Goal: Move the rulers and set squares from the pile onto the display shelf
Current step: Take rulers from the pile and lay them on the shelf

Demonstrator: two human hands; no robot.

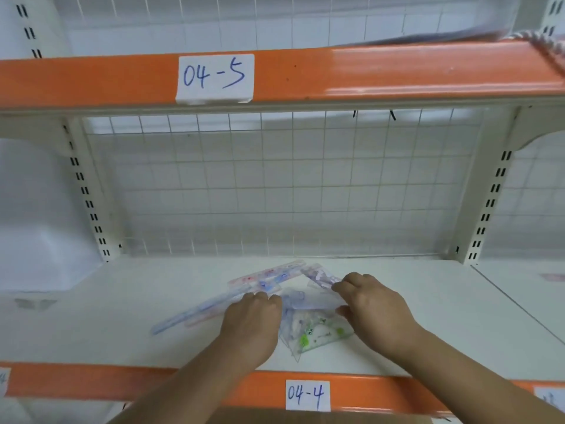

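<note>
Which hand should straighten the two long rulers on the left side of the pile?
Left. The left hand sits right beside the long rulers, which stretch away to its left. The right hand is on the far side of the pile, pinching a clear set square.

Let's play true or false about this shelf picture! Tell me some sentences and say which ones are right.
1. The left hand and the right hand both touch the pile of see-through plastic rulers and set squares. True.
2. The white paper label on the orange edge below the hands says 04-5. False: it says 04-4.
3. A clear set square with green marks lies between the two hands. True.
4. The back of the shelf is solid brown wood. False: it is a white wire grid.
</note>
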